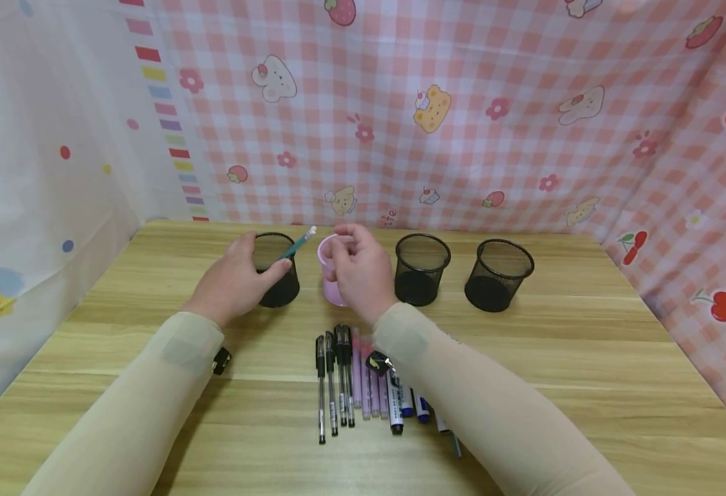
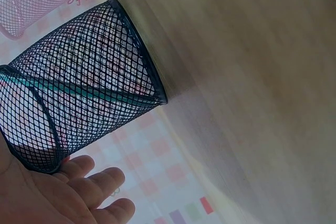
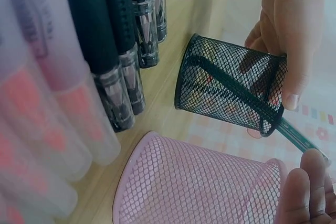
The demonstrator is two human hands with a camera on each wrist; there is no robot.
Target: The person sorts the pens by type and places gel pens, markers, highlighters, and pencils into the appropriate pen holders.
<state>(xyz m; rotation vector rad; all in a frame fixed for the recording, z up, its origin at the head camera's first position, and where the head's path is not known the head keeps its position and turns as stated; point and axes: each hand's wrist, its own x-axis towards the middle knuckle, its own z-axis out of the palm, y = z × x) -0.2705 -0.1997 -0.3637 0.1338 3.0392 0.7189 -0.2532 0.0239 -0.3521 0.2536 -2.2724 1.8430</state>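
In the head view, a teal pencil (image 1: 301, 242) with a pale eraser end leans to the right inside the leftmost black mesh pen cup (image 1: 281, 288). My left hand (image 1: 229, 279) holds that cup at its upper part, thumb on the near side and fingers on the far side, as the right wrist view also shows. Over the pink mesh pen cup (image 1: 335, 293) hangs my right hand (image 1: 363, 272), its fingers loosely bent with nothing between them. In the right wrist view its fingertips (image 3: 313, 163) are close to the pencil's upper end (image 3: 307, 144).
To the right stand two more black mesh cups, one (image 1: 419, 286) in the middle and another (image 1: 493, 293) at the far end. Black gel pens (image 1: 332, 386), pink highlighters (image 1: 366, 393) and whiteboard markers (image 1: 395, 406) lie side by side in front, partly under my right forearm. A patterned cloth (image 1: 388, 138) hangs behind.
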